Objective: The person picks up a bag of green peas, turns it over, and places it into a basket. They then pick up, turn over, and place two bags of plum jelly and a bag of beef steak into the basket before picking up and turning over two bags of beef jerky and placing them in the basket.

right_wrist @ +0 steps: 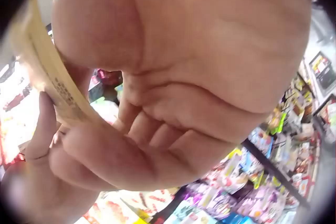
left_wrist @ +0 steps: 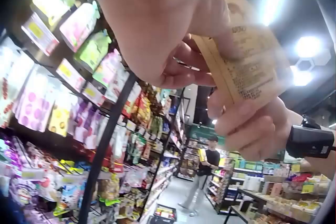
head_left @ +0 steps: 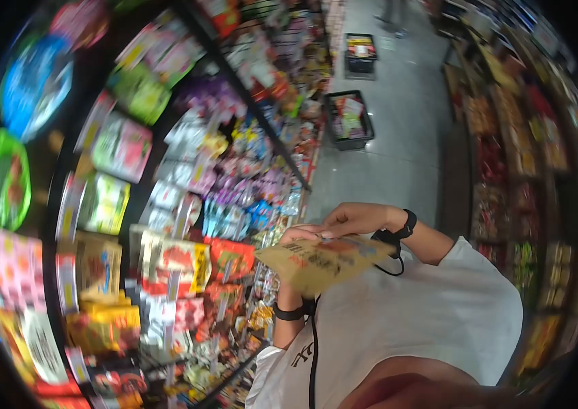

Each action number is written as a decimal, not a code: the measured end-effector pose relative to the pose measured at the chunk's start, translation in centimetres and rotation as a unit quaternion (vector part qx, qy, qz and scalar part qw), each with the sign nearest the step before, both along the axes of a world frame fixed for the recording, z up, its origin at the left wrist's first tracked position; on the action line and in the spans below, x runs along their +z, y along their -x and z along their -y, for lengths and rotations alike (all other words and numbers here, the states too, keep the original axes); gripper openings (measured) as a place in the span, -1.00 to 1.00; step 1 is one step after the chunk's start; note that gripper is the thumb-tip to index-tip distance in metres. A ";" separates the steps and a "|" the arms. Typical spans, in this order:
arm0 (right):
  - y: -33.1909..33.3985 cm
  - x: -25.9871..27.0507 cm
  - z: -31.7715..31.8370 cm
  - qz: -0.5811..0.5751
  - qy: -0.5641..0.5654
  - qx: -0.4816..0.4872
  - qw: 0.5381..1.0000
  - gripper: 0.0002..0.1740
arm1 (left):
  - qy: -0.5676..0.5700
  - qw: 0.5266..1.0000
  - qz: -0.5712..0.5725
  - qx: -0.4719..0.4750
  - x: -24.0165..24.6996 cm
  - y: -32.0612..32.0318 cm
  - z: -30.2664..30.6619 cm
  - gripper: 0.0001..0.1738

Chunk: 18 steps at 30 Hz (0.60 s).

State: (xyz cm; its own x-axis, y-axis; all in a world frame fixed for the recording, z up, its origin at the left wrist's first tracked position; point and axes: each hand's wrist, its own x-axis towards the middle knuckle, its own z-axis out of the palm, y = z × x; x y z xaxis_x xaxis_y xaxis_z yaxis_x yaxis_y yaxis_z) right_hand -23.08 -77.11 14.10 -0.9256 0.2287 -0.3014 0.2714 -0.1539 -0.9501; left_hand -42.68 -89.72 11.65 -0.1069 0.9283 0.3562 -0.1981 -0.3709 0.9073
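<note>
A tan packet (head_left: 326, 262) with dark printed characters is held in front of the white shirt, gripped along its top edge by both hands. My left hand (head_left: 300, 234) holds it on the left. In the left wrist view, small print covers the packet's face (left_wrist: 247, 61), and one finger of the left hand (left_wrist: 152, 24) lies over it while others curl at its edge. My right hand (head_left: 358, 218) pinches it, its thumb on the packet in the left wrist view. The right wrist view shows the packet edge-on (right_wrist: 58, 77), beside the curled fingers of the right hand (right_wrist: 173, 87).
Shelves of bagged snacks (head_left: 173, 262) stand close on the left, crossed by a dark rail (head_left: 248, 95). More shelves (head_left: 507, 150) line the right. Black baskets, one nearer (head_left: 350, 121), rest on the grey aisle floor (head_left: 404, 129). Another person (left_wrist: 202, 174) stands further down the aisle.
</note>
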 end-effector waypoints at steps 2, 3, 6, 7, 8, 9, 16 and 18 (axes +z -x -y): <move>-3.3 -1.7 -0.9 -0.120 -0.054 -0.086 0.988 -0.51 | 0.092 0.991 -0.093 0.002 1.7 -2.2 -2.4 -0.69; -5.2 -2.8 -0.8 -0.213 -0.096 -0.142 0.962 -0.52 | 0.096 0.993 -0.074 0.011 1.7 -3.2 -3.5 -0.65; -11.2 -3.2 -1.4 -0.187 -0.111 -0.292 0.932 -0.53 | 0.118 0.993 -0.020 0.015 2.0 -5.6 -7.3 -0.52; -12.6 -2.8 -1.5 -0.130 -0.088 -0.337 0.928 -0.53 | 0.134 0.991 -0.010 -0.006 1.9 -6.1 -8.5 -0.52; -13.9 -2.1 -1.5 -0.134 -0.044 -0.379 0.915 -0.52 | 0.149 0.988 0.000 -0.026 1.7 -6.5 -9.8 -0.52; -14.9 -0.8 -1.3 -0.138 0.001 -0.421 0.897 -0.51 | 0.166 0.985 0.009 -0.047 1.6 -7.0 -10.9 -0.53; -16.2 1.6 -1.4 -0.109 -0.057 -0.514 0.849 -0.65 | 0.161 0.966 -0.071 -0.188 1.4 -9.8 -18.3 -0.77; -16.4 1.9 -3.4 -0.039 -0.076 -0.517 0.852 -0.65 | 0.169 0.957 -0.093 -0.215 1.7 -9.8 -20.7 -0.75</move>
State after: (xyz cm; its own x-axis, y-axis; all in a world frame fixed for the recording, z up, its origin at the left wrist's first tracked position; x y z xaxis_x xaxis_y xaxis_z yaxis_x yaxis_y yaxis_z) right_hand -6.64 -73.72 16.00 -0.2219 0.9647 -0.1416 0.0010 -0.1450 -0.9894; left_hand -32.90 -69.05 13.38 0.3476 0.9376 0.0024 -0.0888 0.0303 0.9956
